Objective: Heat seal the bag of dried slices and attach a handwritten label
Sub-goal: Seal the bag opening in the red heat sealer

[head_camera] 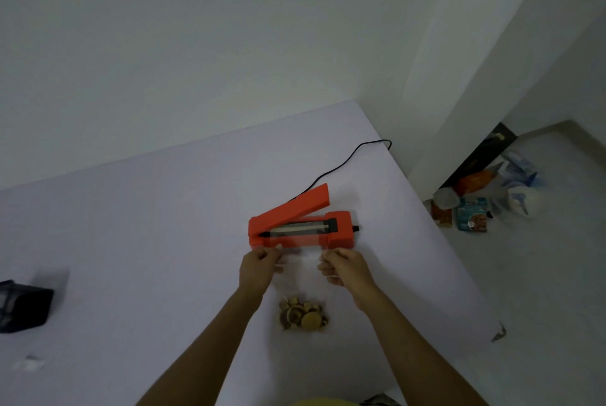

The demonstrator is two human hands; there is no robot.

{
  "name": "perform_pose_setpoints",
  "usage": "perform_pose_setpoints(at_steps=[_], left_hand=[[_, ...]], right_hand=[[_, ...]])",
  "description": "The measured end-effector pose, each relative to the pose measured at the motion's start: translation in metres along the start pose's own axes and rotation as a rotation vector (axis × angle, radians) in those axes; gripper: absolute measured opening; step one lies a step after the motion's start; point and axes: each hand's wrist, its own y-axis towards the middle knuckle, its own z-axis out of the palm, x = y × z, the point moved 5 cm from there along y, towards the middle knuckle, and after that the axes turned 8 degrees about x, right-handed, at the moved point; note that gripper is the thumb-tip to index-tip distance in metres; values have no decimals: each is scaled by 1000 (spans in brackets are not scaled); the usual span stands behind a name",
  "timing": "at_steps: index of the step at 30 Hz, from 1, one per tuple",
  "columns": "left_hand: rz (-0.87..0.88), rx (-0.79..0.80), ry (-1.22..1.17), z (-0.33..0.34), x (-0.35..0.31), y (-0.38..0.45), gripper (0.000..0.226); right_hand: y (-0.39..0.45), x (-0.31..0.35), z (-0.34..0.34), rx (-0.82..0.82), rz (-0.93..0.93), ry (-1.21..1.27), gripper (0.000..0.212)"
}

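A clear plastic bag [301,277] lies on the pale table [147,241], with dried slices [303,315] heaped at its near end. My left hand [259,269] pinches the bag's open end at its left corner. My right hand [344,266] pinches the right corner. Both hold that end against the front of an orange heat sealer [298,225], whose lid arm is raised and whose sealing strip is exposed. A black cord [347,159] runs from the sealer to the table's far right edge.
A dark box [23,307] sits at the table's left edge. A small pale scrap [29,364] lies near the front left. On the floor to the right lie several packets and bags [485,199] beside a dark board against the wall.
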Motion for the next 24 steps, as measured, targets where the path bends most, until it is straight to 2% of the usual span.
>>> perform_pose_setpoints(at_steps=[16, 24], left_hand=[[-41, 0, 6, -9, 7, 1, 18], [5, 42, 66, -8, 6, 5, 17]], right_hand=[[0, -3, 7, 4, 26, 21, 13], [-1, -1, 6, -6, 11, 13, 14]])
